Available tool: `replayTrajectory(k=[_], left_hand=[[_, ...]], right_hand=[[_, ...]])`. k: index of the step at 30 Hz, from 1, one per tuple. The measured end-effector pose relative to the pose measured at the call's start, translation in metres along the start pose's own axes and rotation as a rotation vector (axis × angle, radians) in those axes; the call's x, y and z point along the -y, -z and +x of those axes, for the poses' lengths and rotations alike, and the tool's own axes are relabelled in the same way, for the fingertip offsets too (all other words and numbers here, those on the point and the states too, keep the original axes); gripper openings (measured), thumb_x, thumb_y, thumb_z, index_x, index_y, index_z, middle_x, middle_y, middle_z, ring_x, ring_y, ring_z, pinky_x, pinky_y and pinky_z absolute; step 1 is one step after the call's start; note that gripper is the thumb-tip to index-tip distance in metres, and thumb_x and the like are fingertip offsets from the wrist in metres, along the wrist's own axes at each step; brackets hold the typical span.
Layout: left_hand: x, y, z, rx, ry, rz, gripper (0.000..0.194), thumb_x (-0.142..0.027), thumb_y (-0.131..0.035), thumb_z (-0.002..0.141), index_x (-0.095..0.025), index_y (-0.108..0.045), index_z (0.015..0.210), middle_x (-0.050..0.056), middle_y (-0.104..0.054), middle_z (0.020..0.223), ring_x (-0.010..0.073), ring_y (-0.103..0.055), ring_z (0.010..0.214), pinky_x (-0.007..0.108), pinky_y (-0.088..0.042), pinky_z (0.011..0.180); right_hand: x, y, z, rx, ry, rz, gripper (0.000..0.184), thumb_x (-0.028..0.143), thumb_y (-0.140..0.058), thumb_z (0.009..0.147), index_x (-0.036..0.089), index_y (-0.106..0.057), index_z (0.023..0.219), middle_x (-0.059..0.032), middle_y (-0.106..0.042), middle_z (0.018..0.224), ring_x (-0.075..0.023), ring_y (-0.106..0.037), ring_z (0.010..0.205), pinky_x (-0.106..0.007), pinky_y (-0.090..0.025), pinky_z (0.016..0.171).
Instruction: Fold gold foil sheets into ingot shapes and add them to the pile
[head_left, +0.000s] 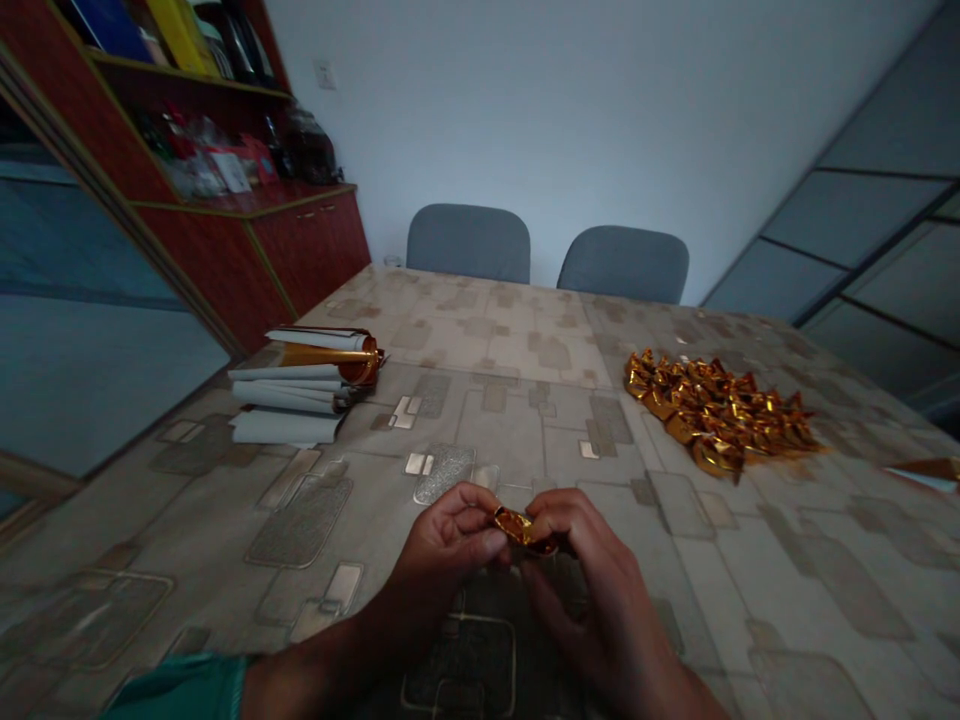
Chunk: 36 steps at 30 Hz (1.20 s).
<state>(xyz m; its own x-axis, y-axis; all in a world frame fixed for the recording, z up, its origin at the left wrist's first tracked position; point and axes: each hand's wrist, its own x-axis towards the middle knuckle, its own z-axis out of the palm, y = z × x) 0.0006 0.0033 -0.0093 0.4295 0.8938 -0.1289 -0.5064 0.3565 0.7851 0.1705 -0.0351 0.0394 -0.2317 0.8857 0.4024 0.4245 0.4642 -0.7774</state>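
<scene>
My left hand (450,540) and my right hand (592,590) are close together above the near edge of the table, and their fingertips pinch a small gold foil-wrapped piece (521,528) from both sides. To the right, a heap of several similar gold foil wrappings (716,415) lies on the patterned tablecloth (487,340), out of reach of my fingers. Left of my hands lies a stack of white paper rolls and sheets (285,395), topped by a roll of gold foil (330,355).
A shiny gold-and-white strip (926,472) pokes in at the right edge of the table. Beyond the far edge stand two grey chairs (469,243) (624,263). A red wooden cabinet (300,250) with shelves stands at the back left, and sliding panels line the right.
</scene>
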Motion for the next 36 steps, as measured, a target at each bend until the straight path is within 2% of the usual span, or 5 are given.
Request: replayTrajectory(k=[4, 12, 17, 29, 36], left_hand=[[-0.003, -0.004, -0.004, -0.011, 0.02, 0.027, 0.027, -0.024, -0.086, 0.073, -0.017, -0.063, 0.085, 0.0, -0.072, 0.073, 0.0106, -0.063, 0.064, 0.019, -0.047, 0.061], [-0.007, -0.011, -0.008, -0.073, 0.032, 0.103, 0.026, -0.026, -0.088, 0.07, -0.016, -0.066, 0.081, 0.001, -0.074, 0.071, 0.0118, -0.065, 0.064, 0.019, -0.046, 0.059], [-0.003, -0.008, -0.008, -0.058, 0.06, 0.086, 0.029, -0.029, -0.089, 0.069, -0.016, -0.066, 0.08, 0.0, -0.072, 0.066, 0.0106, -0.063, 0.06, 0.019, -0.045, 0.057], [0.004, -0.002, -0.004, 0.09, 0.112, -0.165, 0.029, -0.03, -0.085, 0.077, -0.017, -0.062, 0.091, -0.001, -0.065, 0.077, 0.0067, -0.057, 0.059, 0.016, -0.044, 0.055], [0.003, -0.005, -0.006, 0.129, 0.17, -0.222, 0.031, -0.032, -0.082, 0.08, -0.018, -0.059, 0.095, 0.0, -0.064, 0.081, 0.011, -0.063, 0.069, 0.019, -0.048, 0.062]], right_hand=[[0.002, 0.0, 0.0, 0.042, 0.018, -0.013, 0.025, 0.006, -0.048, 0.088, 0.025, -0.053, 0.103, -0.0047, -0.06, 0.098, -0.0202, -0.062, 0.09, -0.033, -0.053, 0.075], [0.0, -0.01, -0.004, -0.064, -0.021, -0.087, 0.015, 0.01, -0.049, 0.093, 0.024, -0.054, 0.096, -0.0039, -0.062, 0.091, -0.0176, -0.066, 0.08, -0.027, -0.054, 0.067], [-0.001, -0.01, -0.005, -0.042, -0.019, -0.079, 0.015, 0.011, -0.048, 0.096, 0.024, -0.056, 0.094, -0.0026, -0.064, 0.091, -0.0165, -0.066, 0.079, -0.027, -0.054, 0.069], [-0.006, -0.008, -0.005, -0.063, 0.099, -0.032, 0.019, 0.011, -0.06, 0.093, 0.027, -0.059, 0.105, -0.0028, -0.065, 0.097, -0.0179, -0.066, 0.086, -0.027, -0.057, 0.074], [-0.005, -0.003, -0.005, -0.013, 0.148, -0.044, 0.021, 0.018, -0.063, 0.096, 0.027, -0.057, 0.114, -0.0029, -0.067, 0.097, -0.0178, -0.066, 0.086, -0.027, -0.058, 0.075]])
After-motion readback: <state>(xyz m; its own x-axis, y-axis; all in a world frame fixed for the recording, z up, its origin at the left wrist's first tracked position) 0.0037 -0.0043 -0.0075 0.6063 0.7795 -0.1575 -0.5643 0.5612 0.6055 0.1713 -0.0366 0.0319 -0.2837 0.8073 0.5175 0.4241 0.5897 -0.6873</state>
